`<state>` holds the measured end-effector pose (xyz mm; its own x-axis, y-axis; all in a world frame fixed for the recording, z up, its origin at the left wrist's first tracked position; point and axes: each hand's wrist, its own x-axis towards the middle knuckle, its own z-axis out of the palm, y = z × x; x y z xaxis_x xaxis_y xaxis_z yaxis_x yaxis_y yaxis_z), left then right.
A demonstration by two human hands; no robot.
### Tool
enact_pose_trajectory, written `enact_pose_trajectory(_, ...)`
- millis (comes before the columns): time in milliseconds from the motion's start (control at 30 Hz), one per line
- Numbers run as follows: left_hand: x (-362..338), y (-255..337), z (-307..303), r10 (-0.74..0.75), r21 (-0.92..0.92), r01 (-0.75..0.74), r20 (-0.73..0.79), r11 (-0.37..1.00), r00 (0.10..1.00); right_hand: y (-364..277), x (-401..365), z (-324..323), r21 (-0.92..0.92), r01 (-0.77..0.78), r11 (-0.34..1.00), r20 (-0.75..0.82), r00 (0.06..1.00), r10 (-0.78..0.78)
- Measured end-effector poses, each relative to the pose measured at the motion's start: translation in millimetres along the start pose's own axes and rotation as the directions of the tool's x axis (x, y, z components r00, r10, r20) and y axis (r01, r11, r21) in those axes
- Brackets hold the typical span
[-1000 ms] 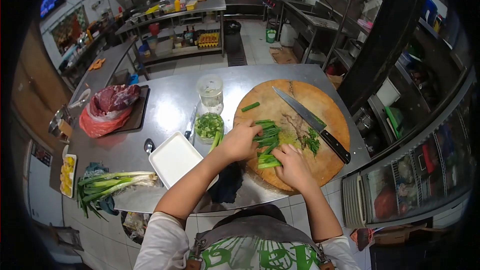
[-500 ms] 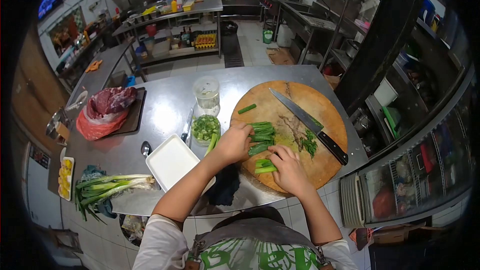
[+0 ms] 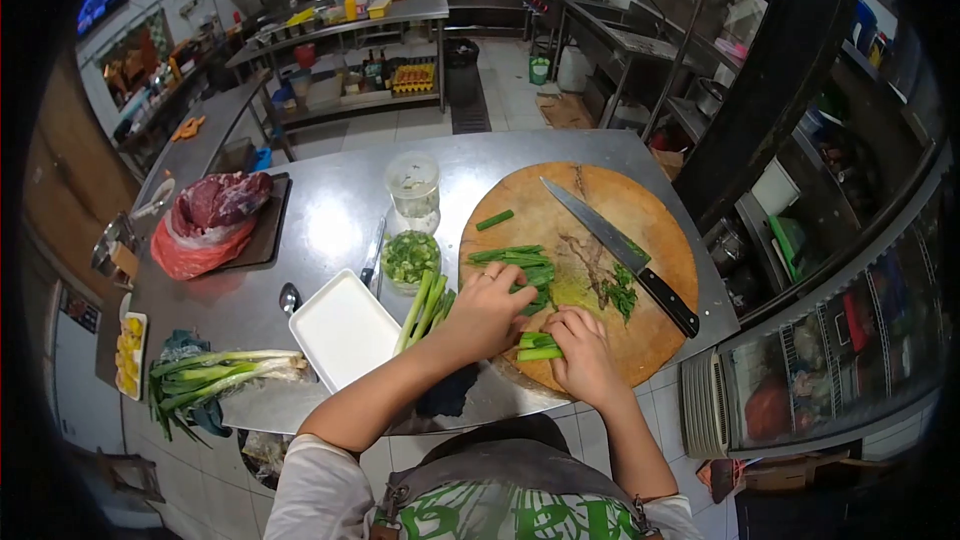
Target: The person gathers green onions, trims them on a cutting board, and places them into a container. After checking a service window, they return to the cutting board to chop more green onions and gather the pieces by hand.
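Observation:
My left hand (image 3: 490,308) curls over a bunch of cut spring onion greens (image 3: 528,268) on the round wooden chopping board (image 3: 650,220), and its fingertips are partly hidden. Beside it, my right hand (image 3: 584,352) grips a short bundle of spring onion pieces (image 3: 540,346) near the board's front edge. A knife (image 3: 610,238) with a black handle lies across the right of the board, next to chopped herbs (image 3: 620,290). One loose green piece (image 3: 495,220) rests further back. Longer spring onion stalks (image 3: 422,305) lie left of my left wrist, partly behind the forearm.
A white tray (image 3: 345,325), a tub of chopped greens (image 3: 410,258) and a clear container (image 3: 413,185) stand left of the board. Further left are raw meat (image 3: 215,220) in red plastic and whole spring onions (image 3: 235,370). A dark post (image 3: 765,70) rises behind the right corner.
My left hand has shifted slightly right and towards me, uncovering more of the cut greens and the long stalks. My right hand, holding its bundle, has moved slightly right and nearer the front edge.

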<state>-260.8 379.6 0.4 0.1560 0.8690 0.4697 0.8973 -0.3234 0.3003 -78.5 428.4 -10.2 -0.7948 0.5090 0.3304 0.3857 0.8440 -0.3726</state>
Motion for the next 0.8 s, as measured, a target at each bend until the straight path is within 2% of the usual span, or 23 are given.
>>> enact_pose_trajectory(133, 3.4, -7.6, 5.2, -0.015, 0.036, 0.015, -0.014, 0.999, 1.0, -2.4, -16.1, -9.8, -0.018, -0.052, 0.998, 0.001, 0.999, 0.052)
enact_pose_trajectory(233, 5.1, -18.2, 11.1, -0.01, 0.061, 0.015, -0.082, 0.998, 0.997, -1.8, -35.5, -19.4, 0.019, -0.086, 0.996, -0.026, 0.996, 0.086)
enact_pose_trajectory(333, 9.2, -19.9, 7.6, -0.049, 0.111, 0.061, -0.107, 0.992, 0.993, 1.0, -52.4, -22.4, 0.075, -0.157, 0.985, -0.098, 0.981, 0.164)
enact_pose_trajectory(400, 12.1, -10.4, 1.1, -0.039, 0.106, 0.05, -0.105, 0.993, 0.994, 8.1, -61.5, -19.3, 0.476, -0.163, 0.864, -0.224, 0.928, 0.298)
enact_pose_trajectory(433, 12.6, -2.4, -2.8, -0.023, 0.051, 0.029, -0.105, 0.998, 0.994, 7.9, -63.5, -17.9, 0.466, -0.176, 0.867, -0.229, 0.923, 0.31)
enact_pose_trajectory(467, 12.6, 5.4, -5.4, -0.009, -0.003, 0.009, -0.108, 1.0, 0.994, 4.6, -62.7, -14.5, 0.725, -0.109, 0.68, -0.256, 0.874, 0.412)
enact_pose_trajectory(500, 11.7, 13.1, -5.2, 0.0, -0.083, -0.004, -0.049, 0.997, 0.999, 3.0, -62.2, -12.7, 0.903, 0.003, 0.429, -0.246, 0.823, 0.512)
enact_pose_trajectory(533, 10.6, 22.4, -3.7, 0.003, -0.095, -0.008, -0.05, 0.995, 0.999, 3.7, -62.7, -13.3, 0.9, -0.005, 0.436, -0.246, 0.819, 0.518)
enact_pose_trajectory(600, 10.8, 43.1, 3.5, 0.042, -0.304, 0.004, 0.147, 0.953, 0.988, 5.7, -59.9, -16.4, 0.978, 0.169, 0.125, -0.209, 0.832, 0.514)
enact_pose_trajectory(633, 10.5, 48.4, 16.0, 0.094, -0.379, -0.025, 0.166, 0.925, 0.982, 4.5, -58.2, -18.4, 0.979, 0.195, 0.06, -0.197, 0.829, 0.524)
enact_pose_trajectory(667, 9.6, 56.5, 21.7, 0.095, -0.384, -0.025, 0.166, 0.923, 0.981, 2.9, -57.1, -20.6, 0.979, 0.192, 0.062, -0.196, 0.827, 0.527)
enact_pose_trajectory(733, 6.2, 69.2, 30.0, 0.205, -0.254, -0.193, 0.023, 0.948, 0.978, -0.6, -56.8, -23.1, 0.969, 0.229, -0.097, -0.148, 0.845, 0.513)
enact_pose_trajectory(800, 1.6, 70.7, 34.9, 0.186, -0.287, -0.155, 0.081, 0.945, 0.979, -2.4, -58.6, -21.9, 0.959, 0.241, -0.146, -0.138, 0.852, 0.505)
